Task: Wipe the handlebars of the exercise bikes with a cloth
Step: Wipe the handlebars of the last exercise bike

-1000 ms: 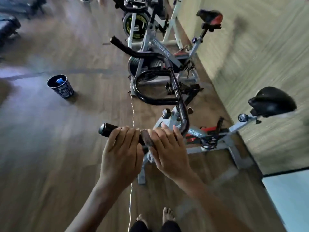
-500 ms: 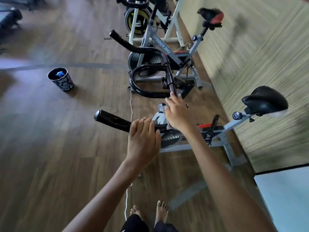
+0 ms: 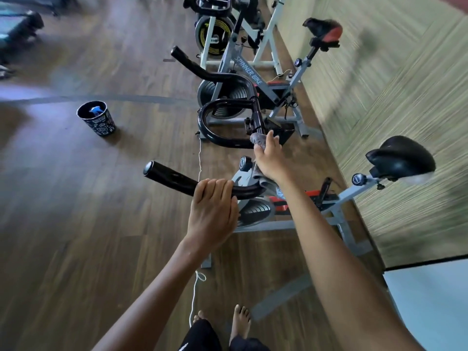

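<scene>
The black handlebar of the nearest exercise bike curves from a near grip round a loop to a far grip. My left hand grips the near bar, fingers curled over it. My right hand reaches forward and holds a grey cloth against the middle of the handlebar, by the stem. Part of the cloth hangs below that hand.
A second grey bike labelled SPINNER BIKE stands behind, and a third with a yellow wheel beyond it. A dark patterned cup stands on the wooden floor to the left. The wall runs along the right. A white cord lies by my bare feet.
My right hand has slid the cloth away from the near grip and up along the bar to the stem. My left hand has shifted slightly right along the near bar.
</scene>
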Demonstrator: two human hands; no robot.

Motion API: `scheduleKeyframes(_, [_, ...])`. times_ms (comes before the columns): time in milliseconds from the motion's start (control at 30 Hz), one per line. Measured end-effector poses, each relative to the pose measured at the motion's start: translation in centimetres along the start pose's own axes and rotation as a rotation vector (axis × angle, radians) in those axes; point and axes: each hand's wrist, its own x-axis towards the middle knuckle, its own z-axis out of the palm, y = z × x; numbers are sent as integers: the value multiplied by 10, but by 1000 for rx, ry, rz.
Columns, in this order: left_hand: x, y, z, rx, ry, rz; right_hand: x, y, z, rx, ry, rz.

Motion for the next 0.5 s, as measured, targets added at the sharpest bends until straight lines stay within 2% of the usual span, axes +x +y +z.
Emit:
scheduleKeyframes(100, [0, 0, 1, -8, 9, -16, -32, 6, 11, -102, 35, -65])
scheduleKeyframes(200, [0, 1, 3, -6, 21, -27, -63, 20, 28, -37, 76, -151])
scheduleKeyframes(400, [1, 1, 3, -2, 29, -15, -4, 3, 7, -54, -1, -10])
scheduleKeyframes(500, [0, 1, 3, -1, 29, -12, 4, -1, 5, -129, 25, -10])
